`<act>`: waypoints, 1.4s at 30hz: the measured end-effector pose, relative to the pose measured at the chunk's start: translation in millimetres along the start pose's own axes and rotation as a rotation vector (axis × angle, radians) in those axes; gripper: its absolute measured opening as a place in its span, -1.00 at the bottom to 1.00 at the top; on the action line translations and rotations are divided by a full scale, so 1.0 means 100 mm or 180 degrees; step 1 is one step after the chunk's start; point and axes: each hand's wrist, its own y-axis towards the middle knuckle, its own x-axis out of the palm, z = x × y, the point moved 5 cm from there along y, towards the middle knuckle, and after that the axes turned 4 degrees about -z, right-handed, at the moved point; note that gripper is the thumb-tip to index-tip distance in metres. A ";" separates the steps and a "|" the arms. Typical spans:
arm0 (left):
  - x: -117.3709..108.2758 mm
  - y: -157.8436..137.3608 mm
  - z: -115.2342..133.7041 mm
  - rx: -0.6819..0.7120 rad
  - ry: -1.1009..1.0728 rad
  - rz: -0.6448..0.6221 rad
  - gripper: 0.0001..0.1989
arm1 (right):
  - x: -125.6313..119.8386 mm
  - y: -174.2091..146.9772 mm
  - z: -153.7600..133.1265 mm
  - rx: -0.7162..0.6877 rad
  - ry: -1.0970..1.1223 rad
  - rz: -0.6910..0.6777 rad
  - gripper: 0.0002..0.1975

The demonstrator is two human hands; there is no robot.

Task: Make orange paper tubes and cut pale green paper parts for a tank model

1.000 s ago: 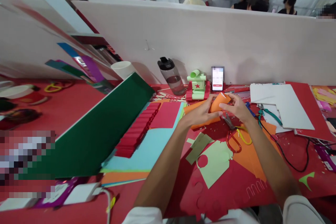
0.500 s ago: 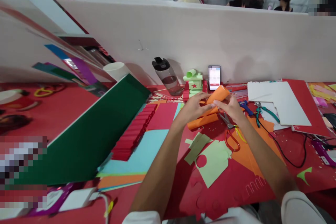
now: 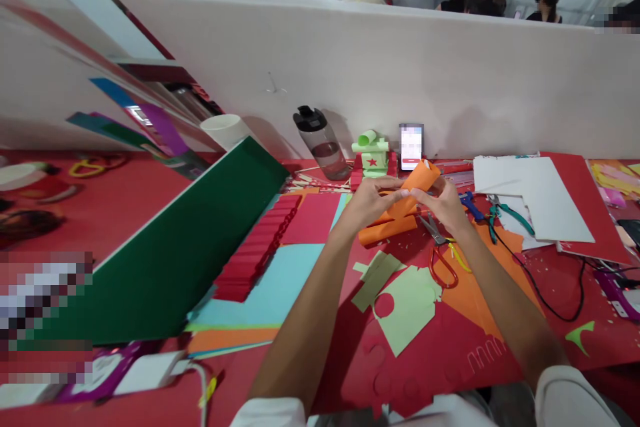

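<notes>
Between both hands is a rolled piece of orange paper (image 3: 421, 177), tilted up to the right. My left hand (image 3: 374, 201) closes on its lower left side, fingers partly behind it. My right hand (image 3: 443, 203) pinches it from the right, the thumbs almost meeting in front. Another orange paper roll (image 3: 387, 231) lies on the table just below. Beside it are scissors (image 3: 439, 240) with red and yellow handles, blades partly apart. Cut light green paper (image 3: 411, 313) lies nearer to me. Behind the hands stands a light green paper model (image 3: 373, 157) with a red star.
A dark green board (image 3: 165, 253) leans at left beside pleated red paper (image 3: 257, 247) and coloured sheets. A bottle (image 3: 323, 145) and a phone (image 3: 411, 147) stand along the white partition (image 3: 350, 60). Teal pliers (image 3: 515, 217), a blue glue gun (image 3: 471, 205) and white boards (image 3: 535, 193) lie right.
The view has shifted slightly. Both hands still hold the orange roll, which has turned or moved only a little between the fingers.
</notes>
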 end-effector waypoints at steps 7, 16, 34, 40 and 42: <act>0.04 0.04 -0.02 0.0255 -0.0166 0.0368 -0.50 | -0.03 0.00 -0.06 -0.0273 -0.0238 0.0075 -0.63; 0.09 0.07 -0.05 0.0580 -0.0477 0.0792 -0.63 | -0.04 -0.02 -0.17 -0.0445 -0.0342 0.0244 -0.66; 0.25 0.01 -0.01 0.0583 0.0156 -0.0327 -0.43 | -0.10 -0.03 -0.21 -0.0317 -0.0538 0.0513 -0.69; 0.25 0.03 0.01 0.0446 0.0270 -0.0270 -0.51 | -0.15 0.02 -0.16 -0.0213 -0.0232 0.0420 -0.57; 0.25 0.03 0.02 0.0425 0.0376 -0.0282 -0.57 | -0.18 0.03 -0.14 -0.0192 -0.0220 0.0447 -0.57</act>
